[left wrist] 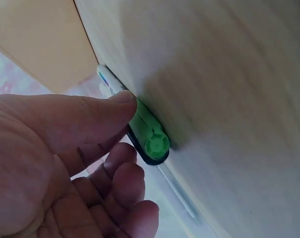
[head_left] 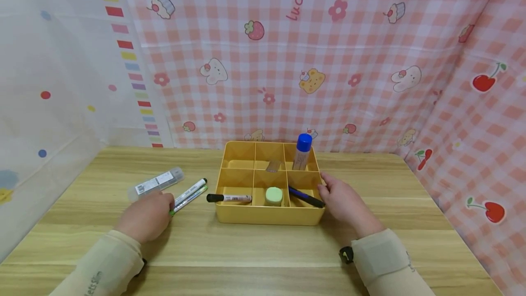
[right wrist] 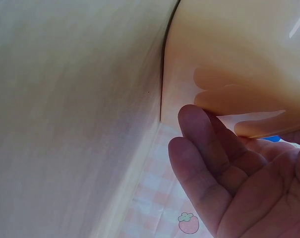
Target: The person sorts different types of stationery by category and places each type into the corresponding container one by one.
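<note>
My left hand [head_left: 145, 216] pinches a green-ended marker [left wrist: 152, 131] and a white marker with a black cap [head_left: 193, 189], which lie side by side close over the table. In the left wrist view the thumb lies on the green end. At the right, my right hand [head_left: 343, 202] touches the outer wall of a yellow compartment box [head_left: 267, 216], its fingers loosely bent in the right wrist view. The box holds a blue-capped stick [head_left: 302, 152], a pale green block [head_left: 274, 196], a dark blue-and-black pen [head_left: 306, 197] and a black-capped marker [head_left: 230, 198] leaning over the left rim.
A clear plastic case [head_left: 156, 183] with a white label lies just behind my left hand. The front middle compartment has the block, while a small translucent brown piece [head_left: 273, 166] sits behind it. Patterned cloth [head_left: 287, 58] hangs behind the wooden table [head_left: 230, 252].
</note>
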Demonstrator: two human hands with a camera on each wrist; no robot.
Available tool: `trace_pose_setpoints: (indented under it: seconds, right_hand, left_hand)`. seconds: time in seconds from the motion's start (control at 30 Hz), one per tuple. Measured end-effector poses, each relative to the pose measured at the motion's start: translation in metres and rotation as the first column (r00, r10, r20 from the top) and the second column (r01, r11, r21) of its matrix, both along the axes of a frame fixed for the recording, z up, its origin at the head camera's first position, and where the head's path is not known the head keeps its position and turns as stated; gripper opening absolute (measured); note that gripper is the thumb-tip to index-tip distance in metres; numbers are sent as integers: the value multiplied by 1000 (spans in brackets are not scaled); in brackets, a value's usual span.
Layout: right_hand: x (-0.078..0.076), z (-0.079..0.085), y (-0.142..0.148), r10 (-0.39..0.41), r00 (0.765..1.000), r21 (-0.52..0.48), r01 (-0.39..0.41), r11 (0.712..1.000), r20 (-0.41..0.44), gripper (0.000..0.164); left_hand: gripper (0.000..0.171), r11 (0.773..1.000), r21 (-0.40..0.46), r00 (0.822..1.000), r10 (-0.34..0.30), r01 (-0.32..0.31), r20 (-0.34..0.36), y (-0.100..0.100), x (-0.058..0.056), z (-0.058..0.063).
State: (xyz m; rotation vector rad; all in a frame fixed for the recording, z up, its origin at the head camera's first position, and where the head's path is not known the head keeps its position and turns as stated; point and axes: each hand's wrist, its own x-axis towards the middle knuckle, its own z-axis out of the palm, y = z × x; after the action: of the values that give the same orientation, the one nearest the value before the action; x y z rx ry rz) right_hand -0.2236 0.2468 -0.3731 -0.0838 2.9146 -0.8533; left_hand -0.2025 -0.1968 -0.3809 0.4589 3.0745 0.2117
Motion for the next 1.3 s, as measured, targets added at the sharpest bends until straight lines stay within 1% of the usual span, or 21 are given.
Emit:
trace_pose_setpoints:
  seconds: [0.13,0.23,0.4,0.57,0.8,0.97,1.2,1.3]
  right_hand:
    - [0,0,0,-1,1000,0,1,1000,-1,52]
    - [0,0,0,-4,1000,-7,4,1000,9,52]
    - [1,0,-1,-5,1000,-19,6,1000,20,53]
    - [1,0,-1,-4,1000,-23,5,1000,20,53]
    - [1,0,0,-1,1000,-13,1,1000,16,53]
    - [1,0,0,-4,1000,-19,4,1000,21,53]
    - [1,0,0,-11,1000,-26,11,1000,26,53]
    - [1,0,0,-8,1000,-24,8,1000,22,53]
  left_hand:
    - [7,1000,-31,1000,1,0,16,2,2,0]
    - [6,998,-59,1000,-17,17,6,3,3,-1]
    - [6,997,-72,1000,-18,18,2,3,4,-2]
    - [4,999,-52,1000,-10,11,10,4,4,-2]
    - [6,1000,4,999,29,-29,34,5,5,0]
    - [9,998,56,1000,21,-21,0,8,6,5]
    - [6,995,101,996,-1,11,-90,17,10,13]
    - [6,994,113,995,-4,15,-100,22,11,16]
